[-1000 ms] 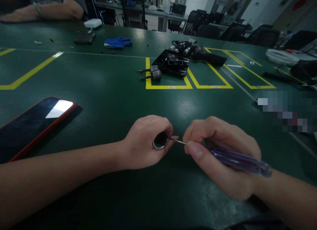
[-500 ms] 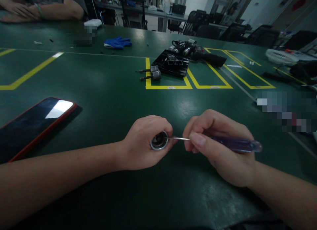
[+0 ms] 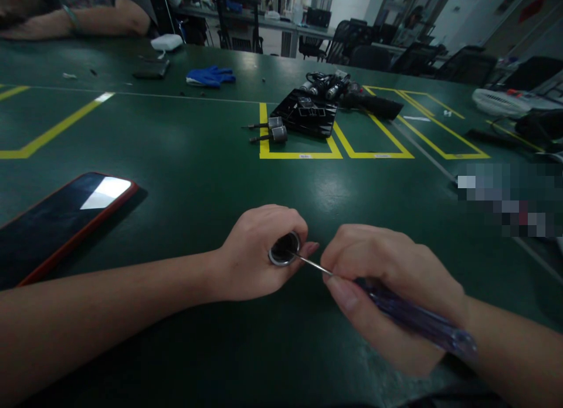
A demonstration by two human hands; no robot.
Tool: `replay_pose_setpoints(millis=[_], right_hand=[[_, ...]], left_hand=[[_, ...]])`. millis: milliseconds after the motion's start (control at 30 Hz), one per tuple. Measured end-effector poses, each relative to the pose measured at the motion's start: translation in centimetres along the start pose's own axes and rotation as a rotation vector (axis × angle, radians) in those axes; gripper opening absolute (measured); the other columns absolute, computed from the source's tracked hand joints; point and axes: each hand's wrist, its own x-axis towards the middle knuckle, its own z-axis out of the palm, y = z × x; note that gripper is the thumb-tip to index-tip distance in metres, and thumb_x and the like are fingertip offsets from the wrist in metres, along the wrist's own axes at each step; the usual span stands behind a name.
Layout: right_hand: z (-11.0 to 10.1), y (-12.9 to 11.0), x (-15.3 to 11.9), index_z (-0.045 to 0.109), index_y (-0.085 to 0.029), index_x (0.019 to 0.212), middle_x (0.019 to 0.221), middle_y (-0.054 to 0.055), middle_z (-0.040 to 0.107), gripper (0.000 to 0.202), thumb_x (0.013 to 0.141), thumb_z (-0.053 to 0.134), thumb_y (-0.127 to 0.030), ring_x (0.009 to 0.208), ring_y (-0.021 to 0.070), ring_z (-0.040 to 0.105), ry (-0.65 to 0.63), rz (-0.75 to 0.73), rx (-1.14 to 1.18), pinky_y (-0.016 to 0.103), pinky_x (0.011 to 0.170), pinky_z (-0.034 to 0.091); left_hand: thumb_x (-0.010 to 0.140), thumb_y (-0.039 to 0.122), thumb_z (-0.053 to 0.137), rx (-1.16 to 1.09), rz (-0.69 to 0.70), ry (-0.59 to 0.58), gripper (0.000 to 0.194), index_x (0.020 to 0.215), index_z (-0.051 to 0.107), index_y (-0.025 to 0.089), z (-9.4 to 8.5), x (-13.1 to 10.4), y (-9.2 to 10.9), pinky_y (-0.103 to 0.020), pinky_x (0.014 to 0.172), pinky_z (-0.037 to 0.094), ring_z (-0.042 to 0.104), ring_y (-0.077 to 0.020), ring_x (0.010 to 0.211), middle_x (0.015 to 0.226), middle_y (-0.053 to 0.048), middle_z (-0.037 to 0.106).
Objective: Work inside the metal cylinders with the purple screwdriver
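Note:
My left hand (image 3: 259, 252) is wrapped round a hollow cylinder with a silvery metal rim (image 3: 271, 258), its round opening turned up toward me. The rest of the cylinder is hidden by the fingers, and its inside is dark. In my right hand (image 3: 391, 285) is a screwdriver (image 3: 416, 319) with a translucent purple handle, held between thumb and fingers. Its thin metal shaft slants up to the left, and the tip reaches into the opening. What the tip touches inside cannot be made out.
A phone in a red case (image 3: 70, 220) lies at left on the green table (image 3: 189, 191). Farther back are a blue glove (image 3: 211, 77), two small motor-like parts (image 3: 273, 133), a black bag (image 3: 303, 118) and cables (image 3: 328, 82). A person's arm (image 3: 101, 21) rests at the far left.
My right hand has lowered and turned, so the screwdriver now slants down to the right instead of lying nearly level. Its tip sits deeper in the opening. My left hand has barely moved.

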Motion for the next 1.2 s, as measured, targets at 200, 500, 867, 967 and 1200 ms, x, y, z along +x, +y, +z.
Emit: replay_pose_setpoints(millis=[200,500,867,967,1200], right_hand=[[0.7,0.3,-0.4,0.048,-0.018,0.072,0.06,0.002,0.056,0.01,0.073,0.048,-0.007,0.056,0.0119,0.055,0.123,0.063,0.124,0.027,0.055,0.047],[1.3,0.3,-0.8,0.051,-0.017,0.073,0.062,0.003,0.059,0.012,0.072,0.049,-0.005,0.06,0.0136,0.06,0.247,0.166,0.197,0.027,0.055,0.05],[-0.7,-0.5,-0.3,0.051,-0.02,0.068,0.063,0.003,0.059,0.012,0.072,0.049,-0.01,0.06,0.0136,0.058,-0.077,-0.025,-0.083,0.026,0.055,0.05],[-0.2,-0.3,-0.2,0.05,-0.021,0.066,0.063,0.003,0.059,0.013,0.074,0.048,-0.011,0.059,0.0141,0.058,-0.092,-0.021,-0.113,0.027,0.056,0.05],[0.0,0.0,-0.3,0.048,-0.021,0.069,0.065,0.004,0.058,0.012,0.073,0.047,-0.01,0.062,0.0142,0.058,-0.065,-0.028,-0.076,0.027,0.055,0.049]], left_hand=[[0.074,0.019,0.057,-0.091,-0.048,0.039,0.015,0.063,0.048,0.017,0.0,-0.1,-0.2,-0.021,0.05,0.036,0.045,-0.0074,0.051,0.057,0.004,0.049],[0.072,0.016,0.06,-0.175,-0.068,0.02,0.015,0.063,0.049,0.015,-0.3,-0.1,0.0,-0.021,0.049,0.037,0.046,-0.0074,0.051,0.058,0.003,0.052],[0.076,0.019,0.056,-0.108,-0.065,-0.022,0.016,0.062,0.047,0.016,-0.2,0.1,0.0,-0.02,0.051,0.037,0.046,-0.0071,0.052,0.058,0.004,0.05],[0.076,0.021,0.055,-0.114,-0.076,-0.028,0.016,0.063,0.047,0.017,-0.3,0.0,0.0,-0.02,0.052,0.037,0.046,-0.0076,0.053,0.059,0.004,0.05],[0.075,0.019,0.055,-0.12,-0.091,-0.018,0.015,0.063,0.047,0.017,-0.2,0.1,0.0,-0.02,0.051,0.037,0.046,-0.0075,0.052,0.058,0.004,0.049]])
